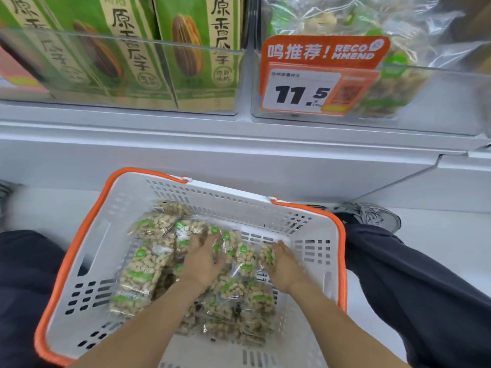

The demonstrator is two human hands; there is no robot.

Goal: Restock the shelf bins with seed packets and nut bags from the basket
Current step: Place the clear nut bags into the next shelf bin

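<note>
Head view: both hands reach into the white basket (127, 205) on the floor, left hand (202, 258) with fingers spread flat on the nut bags (148, 264), right hand (283, 264) curled around one bag's edge, below the shelf bins (438, 102).

One white basket (127, 208) with orange rim; the clear peanut bags (143, 269) heaped inside overlap and blur, so an exact count cannot be given. Two clear shelf bins (159, 75): three green seed packets (191, 49) visible in the left one. One orange price tag (318, 75); two hands, left hand (202, 261) and right hand (285, 266).
</note>
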